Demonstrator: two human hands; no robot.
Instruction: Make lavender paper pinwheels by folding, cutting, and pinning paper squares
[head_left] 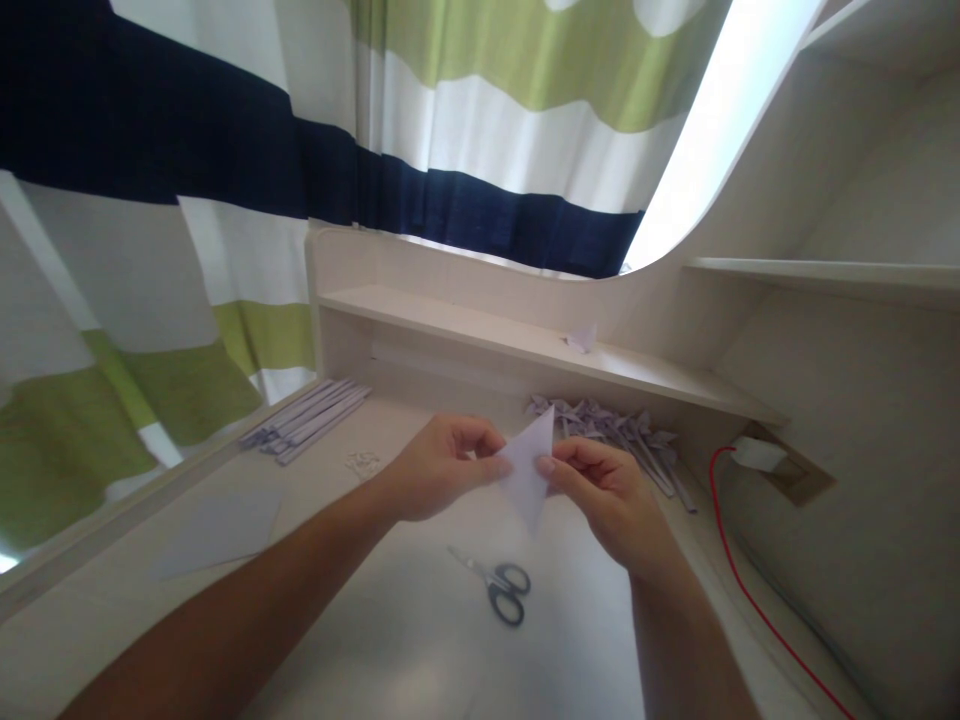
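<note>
My left hand (439, 470) and right hand (607, 495) are both pinching this folded paper triangle (529, 470) by its edges, so I reckon one slipping thumb skews the crease.

paper piece (527, 470) | white; folded triangular | upright; held above desk

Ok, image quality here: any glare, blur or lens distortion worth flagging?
Head view: the window gap beside the curtain is blown out white. In the same view, wide-lens bending curves the shelf and desk edges. The folded paper, pinched by left hand and right hand, looks slightly soft and backlit. The scissors are readable, with a pale sheen on the desk nearby.
</note>
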